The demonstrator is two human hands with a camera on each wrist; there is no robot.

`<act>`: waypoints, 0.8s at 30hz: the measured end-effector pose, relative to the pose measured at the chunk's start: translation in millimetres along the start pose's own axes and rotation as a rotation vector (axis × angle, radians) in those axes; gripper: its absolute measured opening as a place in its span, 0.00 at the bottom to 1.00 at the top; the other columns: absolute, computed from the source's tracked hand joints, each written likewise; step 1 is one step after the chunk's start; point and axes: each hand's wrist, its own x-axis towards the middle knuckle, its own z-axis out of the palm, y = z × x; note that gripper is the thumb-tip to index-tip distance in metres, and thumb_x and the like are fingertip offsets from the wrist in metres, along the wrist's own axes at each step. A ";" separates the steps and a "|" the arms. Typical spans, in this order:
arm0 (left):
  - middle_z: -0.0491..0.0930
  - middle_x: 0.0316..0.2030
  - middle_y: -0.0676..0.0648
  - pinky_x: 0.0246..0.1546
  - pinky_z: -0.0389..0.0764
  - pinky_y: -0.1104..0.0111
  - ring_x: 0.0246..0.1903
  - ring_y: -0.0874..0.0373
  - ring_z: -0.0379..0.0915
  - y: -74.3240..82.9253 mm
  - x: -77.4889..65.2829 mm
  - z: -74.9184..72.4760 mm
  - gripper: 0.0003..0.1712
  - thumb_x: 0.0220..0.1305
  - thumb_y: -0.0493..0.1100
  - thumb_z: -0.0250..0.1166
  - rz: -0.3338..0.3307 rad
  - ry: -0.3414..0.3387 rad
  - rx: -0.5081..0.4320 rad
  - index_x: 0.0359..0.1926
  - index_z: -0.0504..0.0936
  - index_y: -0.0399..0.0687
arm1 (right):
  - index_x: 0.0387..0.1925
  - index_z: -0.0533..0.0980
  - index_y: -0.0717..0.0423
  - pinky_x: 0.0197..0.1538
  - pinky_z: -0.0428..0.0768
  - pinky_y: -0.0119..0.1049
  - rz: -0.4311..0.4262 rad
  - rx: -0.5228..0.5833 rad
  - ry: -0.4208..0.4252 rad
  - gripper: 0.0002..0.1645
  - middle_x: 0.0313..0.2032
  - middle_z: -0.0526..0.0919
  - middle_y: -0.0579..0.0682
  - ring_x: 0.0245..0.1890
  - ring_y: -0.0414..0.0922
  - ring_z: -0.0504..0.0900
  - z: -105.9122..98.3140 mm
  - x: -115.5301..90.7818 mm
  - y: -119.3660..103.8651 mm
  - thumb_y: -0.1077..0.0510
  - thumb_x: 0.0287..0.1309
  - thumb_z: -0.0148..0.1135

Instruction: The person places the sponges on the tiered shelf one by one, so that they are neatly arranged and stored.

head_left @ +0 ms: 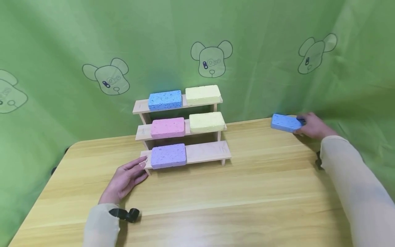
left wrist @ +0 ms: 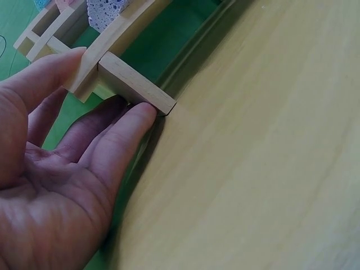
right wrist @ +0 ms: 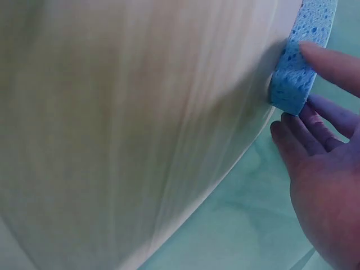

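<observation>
A three-step wooden rack (head_left: 208, 152) stands on the table, bearing sponges on its steps. My left hand (head_left: 127, 179) holds the left end of its lowest step, thumb at the board and fingers by the leg (left wrist: 138, 84). Close to that hand lies a purple sponge (head_left: 168, 156). Over on the right, my right hand (head_left: 314, 126) grips one end of a blue sponge (head_left: 284, 122) at the table's back edge. In the right wrist view the thumb presses the pitted face of this sponge (right wrist: 304, 62), with the other fingers partly hidden behind it.
On the middle step sit a pink sponge (head_left: 168, 127) and a pale yellow sponge (head_left: 206, 122). The top step carries another blue sponge (head_left: 165, 100) and a second yellow sponge (head_left: 202, 95). A green curtain (head_left: 253, 85) with printed bear heads hangs behind the wooden table (head_left: 216, 206).
</observation>
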 end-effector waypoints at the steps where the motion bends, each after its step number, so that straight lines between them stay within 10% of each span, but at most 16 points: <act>1: 0.60 0.69 0.34 0.59 0.76 0.58 0.53 0.53 0.77 -0.3 0.5 0.1 0.21 0.68 0.35 0.63 -0.002 -0.001 0.000 0.61 0.77 0.41 | 0.63 0.56 0.85 0.60 0.57 0.74 0.005 0.001 -0.001 0.47 0.57 0.55 0.85 0.56 0.77 0.58 0.0 -1.0 0.8 0.60 0.53 0.69; 24: 0.57 0.70 0.35 0.59 0.76 0.58 0.54 0.54 0.76 -2.6 2.9 -4.3 0.17 0.68 0.35 0.63 -0.005 -0.034 -0.013 0.56 0.82 0.46 | 0.69 0.56 0.72 0.60 0.56 0.75 0.065 0.113 -0.017 0.51 0.63 0.54 0.81 0.60 0.77 0.56 1.0 -35.3 -19.1 0.45 0.58 0.69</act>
